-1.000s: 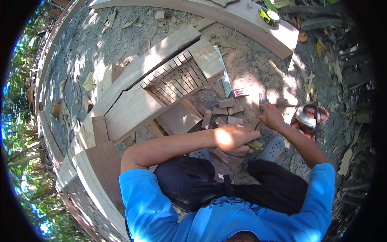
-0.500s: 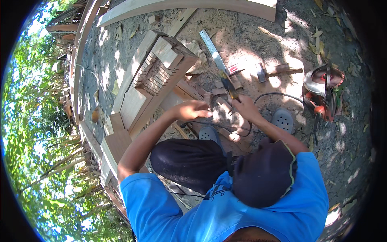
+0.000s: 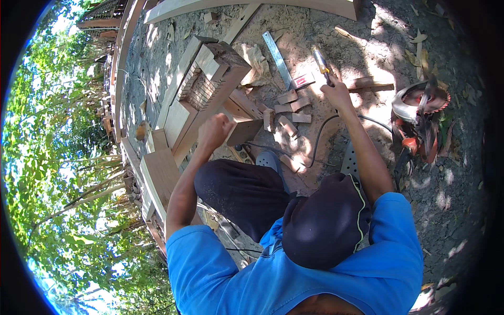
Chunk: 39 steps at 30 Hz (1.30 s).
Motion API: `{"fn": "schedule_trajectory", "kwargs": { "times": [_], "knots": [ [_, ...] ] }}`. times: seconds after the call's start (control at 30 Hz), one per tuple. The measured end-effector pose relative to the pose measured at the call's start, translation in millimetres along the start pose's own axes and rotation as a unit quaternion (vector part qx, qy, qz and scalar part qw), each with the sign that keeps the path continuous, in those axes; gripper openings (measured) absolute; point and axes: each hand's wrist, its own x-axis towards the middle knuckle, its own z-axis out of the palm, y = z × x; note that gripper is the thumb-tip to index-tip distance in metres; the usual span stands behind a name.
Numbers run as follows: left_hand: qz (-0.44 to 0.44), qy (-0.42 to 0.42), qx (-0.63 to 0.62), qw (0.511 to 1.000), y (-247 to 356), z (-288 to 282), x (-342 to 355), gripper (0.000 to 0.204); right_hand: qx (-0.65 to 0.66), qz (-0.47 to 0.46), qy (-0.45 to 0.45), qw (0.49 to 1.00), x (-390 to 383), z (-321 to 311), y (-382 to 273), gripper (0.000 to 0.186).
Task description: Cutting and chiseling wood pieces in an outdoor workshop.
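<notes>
A yellow-handled hand tool (image 3: pixel 321 64) is gripped upright in the right hand (image 3: pixel 336 94), far right near the small cut wood blocks (image 3: pixel 290 107). The left hand (image 3: pixel 215 131) is clenched on a dark wooden block (image 3: pixel 244 131) against the pale slatted timber frame (image 3: pixel 202 86) (apparently partly assembled, blocks remaining loose).

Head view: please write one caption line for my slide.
Right hand raises a chisel; left hand rests on a wood block.
</notes>
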Motion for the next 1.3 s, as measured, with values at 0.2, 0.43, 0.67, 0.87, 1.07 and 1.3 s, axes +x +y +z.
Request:
{"fn": "schedule_trajectory", "kwargs": {
  "times": [0.2, 0.43, 0.67, 0.87, 1.07, 1.3],
  "knots": [
    [-0.004, 0.369, 0.231, 0.9, -24, -29, 24, 0.054, 0.024, 0.0, 0.022, 0.999, -2, 12, 1, 0.038],
    [0.11, 0.377, 0.272, 0.879, -46, -37, 47, 0.051, 0.019, 0.002, 0.022, 1.0, 1, 12, 10, 0.037],
    [0.033, 0.531, 0.004, 0.846, -63, -86, 18, 0.031, -0.086, 0.009, 0.053, 0.995, 25, -9, -8, 0.033],
    [-0.035, 0.522, -0.035, 0.852, -102, -61, -13, 0.025, -0.157, -0.072, 0.091, 0.981, 54, -5, -46, 0.026],
    [-0.075, 0.548, -0.035, 0.832, -102, 12, -2, 0.037, -0.29, -0.043, 0.083, 0.952, 87, -17, -12, 0.043],
    [-0.107, 0.556, -0.065, 0.822, -112, 36, -14, 0.044, -0.368, -0.185, 0.118, 0.904, 97, 4, -38, 0.045]
  ]
}}
